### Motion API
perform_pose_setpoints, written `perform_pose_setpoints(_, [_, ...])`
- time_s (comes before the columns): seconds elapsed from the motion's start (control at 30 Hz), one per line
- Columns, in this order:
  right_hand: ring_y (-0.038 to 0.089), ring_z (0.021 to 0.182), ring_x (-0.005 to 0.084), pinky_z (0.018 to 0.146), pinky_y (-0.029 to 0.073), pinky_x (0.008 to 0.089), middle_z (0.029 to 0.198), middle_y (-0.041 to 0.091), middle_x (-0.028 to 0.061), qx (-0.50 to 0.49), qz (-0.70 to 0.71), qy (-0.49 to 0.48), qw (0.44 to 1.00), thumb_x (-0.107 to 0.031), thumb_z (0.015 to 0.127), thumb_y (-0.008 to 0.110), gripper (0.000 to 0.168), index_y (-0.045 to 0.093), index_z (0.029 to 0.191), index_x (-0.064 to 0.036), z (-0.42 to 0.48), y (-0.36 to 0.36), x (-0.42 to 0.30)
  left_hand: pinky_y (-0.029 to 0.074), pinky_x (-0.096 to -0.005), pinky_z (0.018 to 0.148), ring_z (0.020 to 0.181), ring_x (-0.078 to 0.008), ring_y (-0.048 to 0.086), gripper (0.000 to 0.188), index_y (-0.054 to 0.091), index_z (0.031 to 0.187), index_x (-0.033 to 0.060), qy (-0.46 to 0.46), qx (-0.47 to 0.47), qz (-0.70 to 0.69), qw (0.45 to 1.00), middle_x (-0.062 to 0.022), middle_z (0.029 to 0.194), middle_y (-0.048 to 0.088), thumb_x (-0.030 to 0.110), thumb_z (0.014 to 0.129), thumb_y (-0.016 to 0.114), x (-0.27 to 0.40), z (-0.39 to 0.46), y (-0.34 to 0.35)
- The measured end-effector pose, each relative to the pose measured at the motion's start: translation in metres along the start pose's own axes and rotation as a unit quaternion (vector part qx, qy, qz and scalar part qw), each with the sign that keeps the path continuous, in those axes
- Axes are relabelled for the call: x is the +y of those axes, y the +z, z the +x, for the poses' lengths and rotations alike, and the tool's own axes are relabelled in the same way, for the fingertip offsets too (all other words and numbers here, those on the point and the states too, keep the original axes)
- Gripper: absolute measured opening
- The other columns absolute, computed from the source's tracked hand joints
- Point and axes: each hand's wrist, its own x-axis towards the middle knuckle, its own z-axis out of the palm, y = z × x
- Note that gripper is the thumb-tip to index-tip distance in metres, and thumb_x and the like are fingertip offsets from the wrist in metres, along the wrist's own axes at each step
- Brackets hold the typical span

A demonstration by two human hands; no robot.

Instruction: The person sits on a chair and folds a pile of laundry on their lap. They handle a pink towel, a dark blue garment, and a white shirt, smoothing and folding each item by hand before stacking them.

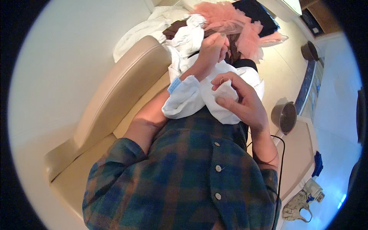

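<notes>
White cloth (pixel 227 110) with a small blue tag (pixel 174 86) at its left part lies across my lap. My right hand (pixel 240 99) pinches a fold of it between thumb and fingers, and a thin loop of thread shows near the fingertips. Farther from my body, my left hand (pixel 214 47) is curled with its thumb on top, past the cloth; whether something small is inside it cannot be told. The tagged part of the cloth lies over my left forearm.
Beyond my hands lie a crumpled white cloth (pixel 188 37), peach tulle (pixel 224 13) and a dark folded cloth (pixel 261 17). A beige padded armrest (pixel 123 86) stands at the left. Brown pots (pixel 287 118) and a black cable (pixel 283 161) are at the right, with a patterned bag (pixel 293 208) below.
</notes>
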Motion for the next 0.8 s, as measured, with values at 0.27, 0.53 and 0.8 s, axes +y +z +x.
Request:
perform_pose_setpoints(0.27, [0.061,0.088,0.0219,0.079,0.047,0.0303,0.094,0.062,0.0107,-0.086,-0.070,0.023,0.994,-0.007,0.088,0.063,0.017,0.061,0.103,0.001,-0.003,0.005,-0.009,0.028,-0.0235,0.038,0.042,-0.0075,0.037,0.028,0.053,0.077,0.0065,0.000,0.015,-0.020,1.000,0.0009,0.056,0.045,0.023,0.099,0.047,-0.007,0.000,-0.003])
perform_pose_setpoints(0.53, [0.060,0.099,0.0277,0.084,0.048,0.0334,0.108,0.058,0.0122,0.022,-0.082,-0.094,0.992,-0.009,0.088,0.066,0.014,0.066,0.100,-0.005,0.017,0.026,0.044,0.031,-0.0232,0.043,0.047,-0.0062,0.038,0.026,0.055,0.079,0.0055,0.104,0.033,0.084,0.990,0.0025,0.059,0.046,0.022,0.097,0.052,0.003,0.010,-0.003])
perform_pose_setpoints(0.8, [0.061,0.094,0.0225,0.084,0.048,0.0309,0.103,0.062,0.0117,-0.024,-0.014,-0.078,0.997,-0.011,0.088,0.066,0.015,0.067,0.099,0.000,0.028,0.044,0.064,0.032,-0.0216,0.051,0.059,-0.0020,0.039,0.021,0.060,0.082,0.0038,0.329,0.044,0.269,0.904,0.0062,0.064,0.045,0.019,0.096,0.057,0.045,-0.006,0.015])
